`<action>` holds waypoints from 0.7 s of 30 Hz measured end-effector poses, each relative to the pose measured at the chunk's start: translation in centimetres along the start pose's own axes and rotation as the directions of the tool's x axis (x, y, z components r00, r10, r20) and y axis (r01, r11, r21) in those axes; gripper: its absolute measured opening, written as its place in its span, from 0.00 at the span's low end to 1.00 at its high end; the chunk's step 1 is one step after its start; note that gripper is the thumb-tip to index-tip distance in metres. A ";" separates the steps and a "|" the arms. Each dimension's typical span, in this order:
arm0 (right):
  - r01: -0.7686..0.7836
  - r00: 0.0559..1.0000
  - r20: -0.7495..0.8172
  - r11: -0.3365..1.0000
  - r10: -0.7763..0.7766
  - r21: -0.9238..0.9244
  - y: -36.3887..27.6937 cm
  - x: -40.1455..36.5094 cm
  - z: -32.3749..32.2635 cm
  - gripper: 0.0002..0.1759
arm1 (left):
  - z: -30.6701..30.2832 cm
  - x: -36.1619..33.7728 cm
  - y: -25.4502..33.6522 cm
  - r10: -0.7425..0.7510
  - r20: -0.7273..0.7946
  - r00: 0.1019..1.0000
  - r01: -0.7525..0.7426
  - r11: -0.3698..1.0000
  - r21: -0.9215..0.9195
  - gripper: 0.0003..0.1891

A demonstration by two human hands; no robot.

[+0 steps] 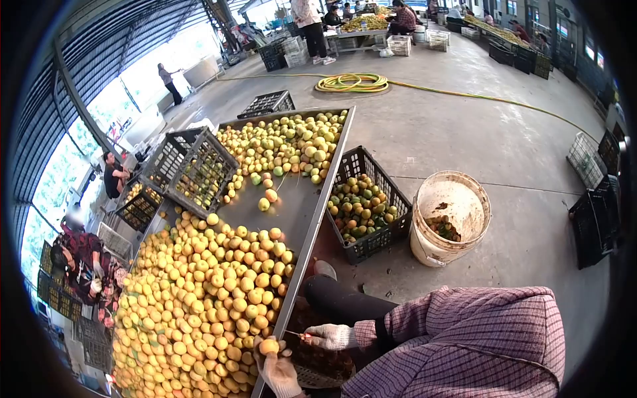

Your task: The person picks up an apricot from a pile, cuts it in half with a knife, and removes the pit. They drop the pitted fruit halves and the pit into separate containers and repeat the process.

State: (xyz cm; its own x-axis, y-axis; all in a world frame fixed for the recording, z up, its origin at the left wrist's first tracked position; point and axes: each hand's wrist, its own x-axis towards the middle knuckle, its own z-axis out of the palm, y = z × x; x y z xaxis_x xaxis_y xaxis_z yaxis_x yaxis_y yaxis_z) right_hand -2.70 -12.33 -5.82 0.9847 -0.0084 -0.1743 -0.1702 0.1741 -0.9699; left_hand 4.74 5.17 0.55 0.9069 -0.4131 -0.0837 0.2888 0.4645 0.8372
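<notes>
My left hand (277,371), in a pale glove with bare fingertips, holds a yellow-orange fruit (269,346) over the metal edge of the table (298,275). Close to its right, my right hand (330,336), also gloved, is closed around a small thin tool (295,333) whose tip points toward the fruit. A large heap of yellow fruit (199,292) lies on the table left of my hands. Farther back on the same table is a greener pile of fruit (292,139). Below my right hand, a basket (315,378) is partly hidden by my arm.
A black crate of greenish fruit (361,211) and a dirty white bucket (451,215) stand right of the table. A tilted crate (192,169) rests on its left side. A co-worker (86,265) is at the left. A coiled yellow hose (352,82) lies on the floor.
</notes>
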 end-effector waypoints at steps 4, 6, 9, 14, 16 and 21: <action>0.014 0.987 -0.156 0.993 -0.032 -0.118 0.4 -0.6 0.0 0.15 | -1.5 -0.7 -5.2 0.007 0.170 0.985 0.032 0.975 -0.220 0.28; -0.043 0.997 -0.061 0.996 0.048 0.082 0.0 -1.1 -0.5 0.17 | -1.5 -1.4 -5.6 0.028 0.144 0.989 -0.023 0.999 -0.034 0.27; -0.132 0.991 -0.008 0.971 0.136 0.199 -1.8 -2.1 0.2 0.18 | -1.9 -1.1 -5.7 -0.064 0.244 0.968 0.183 0.845 -0.503 0.27; -0.172 0.983 0.064 0.985 0.173 -0.028 -3.4 -2.5 1.4 0.17 | -2.5 -1.1 -6.2 -0.096 0.167 0.981 0.180 0.772 -0.610 0.27; -0.095 0.991 0.091 0.992 0.102 -0.081 -3.4 -2.3 2.0 0.17 | -2.1 -1.4 -5.8 -0.081 0.171 0.982 0.171 0.770 -0.615 0.28; -0.104 0.990 0.090 0.994 0.106 -0.024 -4.7 -2.4 2.9 0.18 | -2.3 -1.9 -5.9 -0.137 0.129 0.982 0.188 0.770 -0.610 0.29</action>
State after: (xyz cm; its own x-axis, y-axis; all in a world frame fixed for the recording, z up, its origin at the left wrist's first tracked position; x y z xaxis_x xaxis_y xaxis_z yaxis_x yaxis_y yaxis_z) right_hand -4.12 -10.23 -0.38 0.9605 0.0986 -0.2602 -0.2729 0.1506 -0.9502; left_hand 1.97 4.99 -5.48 0.8114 -0.5706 -0.1267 0.5798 0.7581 0.2986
